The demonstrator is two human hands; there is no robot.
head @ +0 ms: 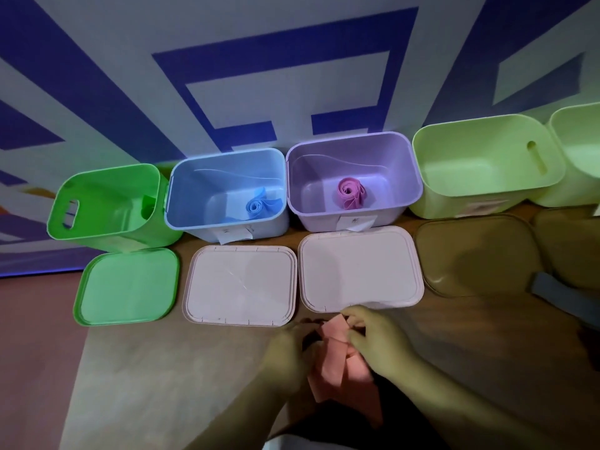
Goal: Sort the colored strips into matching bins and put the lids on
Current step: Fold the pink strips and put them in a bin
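Observation:
A pink strip lies bunched at the table's near edge, below the two pale lids. My left hand grips its left side and my right hand pinches its upper right part. The blue bin holds a rolled blue strip. In the purple bin sits a rolled pink-purple strip. The bright green bin leans over at the left with nothing seen inside. A pale green bin stands at the right.
Lids lie flat in front of the bins: a green lid, two pale pink lids, and a dark tan lid. Another pale green bin is cut off at the far right. A blue-and-white patterned wall stands behind.

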